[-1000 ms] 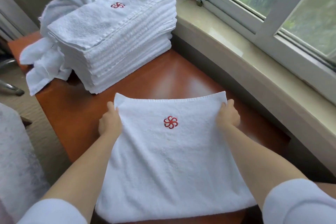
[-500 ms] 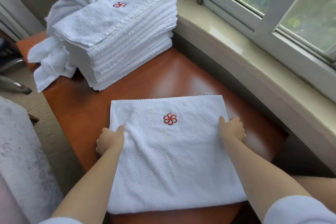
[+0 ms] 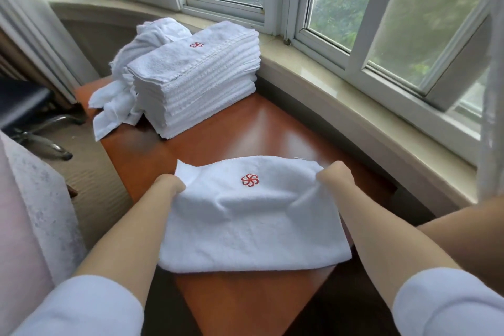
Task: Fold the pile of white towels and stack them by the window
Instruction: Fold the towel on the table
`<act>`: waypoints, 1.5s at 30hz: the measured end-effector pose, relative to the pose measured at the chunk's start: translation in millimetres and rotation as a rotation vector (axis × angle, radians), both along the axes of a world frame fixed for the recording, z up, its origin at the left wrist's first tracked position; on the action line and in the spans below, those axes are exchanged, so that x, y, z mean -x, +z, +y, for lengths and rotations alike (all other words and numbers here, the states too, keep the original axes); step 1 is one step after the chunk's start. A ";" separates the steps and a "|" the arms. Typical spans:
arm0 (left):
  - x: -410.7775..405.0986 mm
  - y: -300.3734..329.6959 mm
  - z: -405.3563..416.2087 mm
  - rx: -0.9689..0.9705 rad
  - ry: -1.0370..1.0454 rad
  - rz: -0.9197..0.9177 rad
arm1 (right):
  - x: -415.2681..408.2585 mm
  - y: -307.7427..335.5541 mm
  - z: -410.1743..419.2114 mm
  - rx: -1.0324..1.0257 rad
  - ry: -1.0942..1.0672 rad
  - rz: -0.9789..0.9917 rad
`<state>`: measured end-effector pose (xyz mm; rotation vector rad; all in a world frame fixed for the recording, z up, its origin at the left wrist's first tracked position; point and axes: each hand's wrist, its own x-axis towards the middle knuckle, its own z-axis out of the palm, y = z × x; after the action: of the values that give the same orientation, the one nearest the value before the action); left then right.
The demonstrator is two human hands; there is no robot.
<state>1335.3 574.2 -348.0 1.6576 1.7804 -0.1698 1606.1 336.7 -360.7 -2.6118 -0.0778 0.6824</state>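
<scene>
Both hands' grip clenched on towel edges: left hand, right hand; glossy wooden table (windowsill alongside).

Glossy reddish-brown wooden bench beside curved stone windowsill. White-framed windows, greenery outside. Sheer curtain at left. Dark chair with chrome legs on beige carpet.

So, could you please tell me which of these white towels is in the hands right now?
The towel nearest the camera, gripped at both sides; the folded stack and crumpled pile lie untouched.
</scene>
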 end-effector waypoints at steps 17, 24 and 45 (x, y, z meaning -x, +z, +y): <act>-17.7 53.1 -11.4 -0.306 0.542 -1.057 | -10.6 53.9 -6.1 -0.595 -0.406 -0.255; 31.0 -34.7 -43.5 -0.201 0.332 -0.312 | 19.0 -19.0 -49.1 -0.158 -0.268 -0.038; 27.9 -85.6 -21.4 -0.225 0.141 -0.215 | 17.3 -68.4 0.2 -0.181 -0.064 -0.115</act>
<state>1307.4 552.7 -433.6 1.6260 1.7922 0.2722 1588.8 336.9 -429.2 -2.4658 -0.0860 0.4792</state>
